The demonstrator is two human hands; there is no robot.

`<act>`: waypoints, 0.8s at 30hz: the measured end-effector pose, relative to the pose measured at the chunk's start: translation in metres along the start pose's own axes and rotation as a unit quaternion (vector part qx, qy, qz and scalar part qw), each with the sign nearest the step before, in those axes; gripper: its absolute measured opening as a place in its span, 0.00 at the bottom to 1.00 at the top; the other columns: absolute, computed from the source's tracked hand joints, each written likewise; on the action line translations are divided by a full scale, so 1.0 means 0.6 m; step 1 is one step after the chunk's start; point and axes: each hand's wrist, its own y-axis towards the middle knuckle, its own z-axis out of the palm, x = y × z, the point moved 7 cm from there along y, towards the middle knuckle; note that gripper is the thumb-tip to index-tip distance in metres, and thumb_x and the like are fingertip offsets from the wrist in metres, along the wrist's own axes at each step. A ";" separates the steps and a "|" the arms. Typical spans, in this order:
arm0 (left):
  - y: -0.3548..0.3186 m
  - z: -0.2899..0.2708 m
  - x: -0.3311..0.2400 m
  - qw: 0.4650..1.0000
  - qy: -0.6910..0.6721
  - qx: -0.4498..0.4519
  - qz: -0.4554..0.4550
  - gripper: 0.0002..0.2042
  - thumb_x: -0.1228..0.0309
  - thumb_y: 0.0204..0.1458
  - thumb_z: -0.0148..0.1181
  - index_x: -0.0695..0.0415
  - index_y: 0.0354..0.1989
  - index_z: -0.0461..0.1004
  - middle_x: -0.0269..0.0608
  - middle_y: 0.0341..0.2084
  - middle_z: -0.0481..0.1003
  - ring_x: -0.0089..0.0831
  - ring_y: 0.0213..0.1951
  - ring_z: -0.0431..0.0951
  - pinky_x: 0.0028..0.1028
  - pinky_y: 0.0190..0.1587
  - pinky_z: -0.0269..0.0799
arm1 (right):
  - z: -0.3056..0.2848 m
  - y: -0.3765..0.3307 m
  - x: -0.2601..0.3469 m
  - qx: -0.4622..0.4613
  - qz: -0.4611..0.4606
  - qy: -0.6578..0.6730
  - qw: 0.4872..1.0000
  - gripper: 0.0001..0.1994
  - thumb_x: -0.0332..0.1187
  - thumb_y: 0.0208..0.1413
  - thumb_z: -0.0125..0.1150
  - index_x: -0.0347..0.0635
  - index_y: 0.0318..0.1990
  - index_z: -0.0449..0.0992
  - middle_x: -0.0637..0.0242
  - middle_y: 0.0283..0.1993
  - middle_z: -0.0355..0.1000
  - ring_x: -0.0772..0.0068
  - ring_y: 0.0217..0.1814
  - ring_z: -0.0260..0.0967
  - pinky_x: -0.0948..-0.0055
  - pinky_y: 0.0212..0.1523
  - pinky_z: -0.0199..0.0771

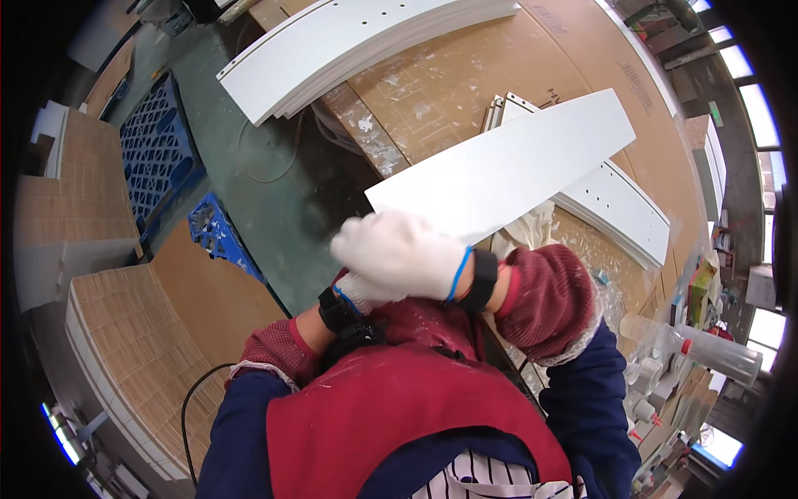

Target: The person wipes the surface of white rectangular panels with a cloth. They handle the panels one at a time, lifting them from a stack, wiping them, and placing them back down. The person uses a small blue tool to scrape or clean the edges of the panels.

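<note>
A white curved panel (507,170) lies slanted across a stack of similar panels on the cardboard-covered bench, its near-left end just beyond my hands. My right hand (395,254), in a white knit glove with a blue cuff edge, is closed in a fist shape in front of that end. It is slightly blurred, and anything inside it is hidden. Below it, my left hand (368,291) wears a matching glove and is mostly covered by the right one, so its fingers do not show. The two hands overlap close to my red apron (424,391).
Stacked white panels (349,50) lie at the far end of the bench (465,83). More drilled panels (619,204) sit under the slanted one, beside a pale cloth (532,224). Clear bottles (715,351) stand right. Blue pallets (158,145) and wood-toned boards (137,341) are left.
</note>
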 end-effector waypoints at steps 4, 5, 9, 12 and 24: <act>0.014 -0.007 -0.002 0.997 0.076 -0.009 0.002 0.17 0.77 0.50 0.58 0.52 0.49 0.76 0.44 0.44 0.77 0.44 0.47 0.76 0.33 0.51 0.72 | -0.066 -0.033 -0.043 -0.185 0.006 -0.009 0.983 0.08 0.30 0.43 0.58 0.40 0.33 0.71 0.61 0.25 0.68 0.56 0.25 0.72 0.62 0.25 0.71; 0.018 0.002 0.007 0.994 -0.084 -0.008 -0.067 0.15 0.76 0.52 0.57 0.54 0.49 0.75 0.44 0.43 0.77 0.43 0.46 0.77 0.32 0.48 0.74 | -0.087 -0.058 -0.092 -0.228 0.054 -0.046 0.971 0.09 0.31 0.45 0.57 0.40 0.35 0.71 0.61 0.26 0.68 0.56 0.26 0.72 0.62 0.25 0.71; 0.028 0.021 0.006 0.900 -0.391 -0.017 -0.194 0.15 0.73 0.59 0.51 0.67 0.52 0.69 0.49 0.46 0.75 0.39 0.47 0.77 0.30 0.47 0.75 | -0.100 -0.116 -0.245 -0.036 0.375 -0.147 0.915 0.14 0.33 0.49 0.53 0.40 0.43 0.68 0.63 0.31 0.66 0.61 0.35 0.71 0.64 0.31 0.71; 0.039 0.011 -0.024 0.962 -0.231 0.041 -0.141 0.15 0.71 0.58 0.53 0.64 0.51 0.70 0.48 0.45 0.75 0.39 0.48 0.76 0.32 0.48 0.74 | -0.048 -0.088 -0.141 -0.086 0.189 -0.337 0.918 0.06 0.28 0.46 0.53 0.42 0.33 0.68 0.64 0.29 0.65 0.65 0.22 0.68 0.65 0.21 0.71; 0.046 0.003 -0.040 0.901 -0.383 -0.001 -0.203 0.16 0.79 0.56 0.51 0.71 0.52 0.66 0.53 0.47 0.74 0.44 0.48 0.77 0.35 0.50 0.76 | -0.042 -0.145 -0.181 -0.085 0.270 0.048 0.958 0.10 0.36 0.56 0.51 0.42 0.40 0.73 0.59 0.35 0.74 0.52 0.35 0.74 0.59 0.36 0.75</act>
